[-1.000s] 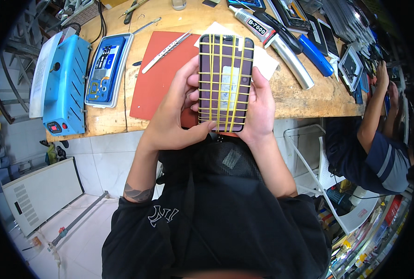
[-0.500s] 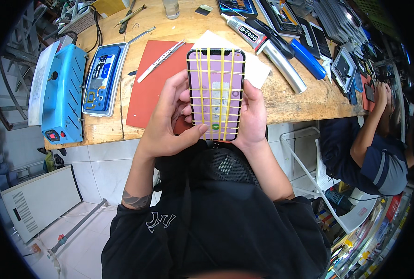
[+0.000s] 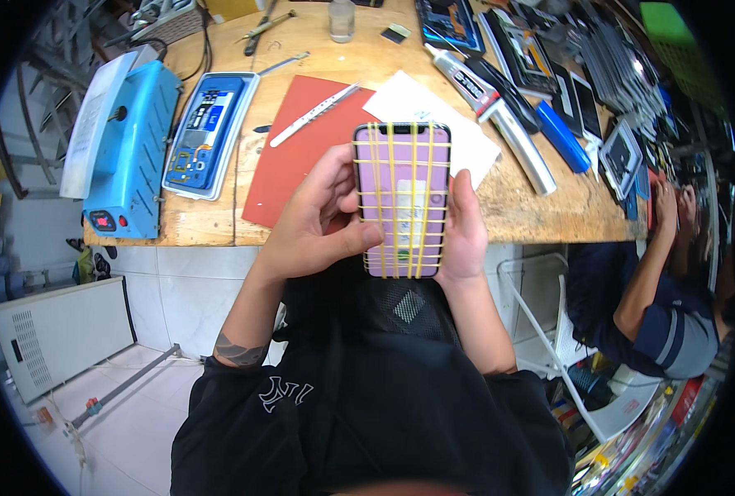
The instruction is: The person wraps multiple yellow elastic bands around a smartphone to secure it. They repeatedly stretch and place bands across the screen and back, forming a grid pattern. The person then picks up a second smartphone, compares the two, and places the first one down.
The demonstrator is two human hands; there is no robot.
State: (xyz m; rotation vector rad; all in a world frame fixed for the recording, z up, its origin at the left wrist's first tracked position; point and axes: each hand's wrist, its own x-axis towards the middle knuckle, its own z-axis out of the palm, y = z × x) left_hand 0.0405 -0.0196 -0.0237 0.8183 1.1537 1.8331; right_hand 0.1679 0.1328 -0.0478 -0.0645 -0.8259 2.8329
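Both my hands are clamped on one smartphone, one at each side, so they stay apart with its width between them. My left hand (image 3: 318,219) curls its fingers at the left edge of the smartphone (image 3: 382,197) and lays the thumb over the lower left of its screen; my right hand (image 3: 464,240) cups the right edge, thumb upright alongside, its other fingers hidden. The smartphone is upright in my view, at the near edge of the wooden counter (image 3: 532,219), its screen lit pinkish purple with a green spot near the bottom. Yellow rubber bands (image 3: 415,153) cross it lengthwise and widthwise in a grid. Just beyond the smartphone and to its right lies a white sheet of paper (image 3: 475,145); to its left is a red mat (image 3: 260,190) with silver tweezers (image 3: 313,116) slanting across it. Farther left of the smartphone are a blue phone body with its inner parts exposed (image 3: 206,136) and a light blue slotted machine (image 3: 132,157). Beyond it to the right are a glue tube (image 3: 460,78) and a blue cylinder (image 3: 561,136); straight beyond, toward the far side, stands a small jar (image 3: 342,25). Well to its right, a co-worker's hand (image 3: 667,211) rests at the counter.
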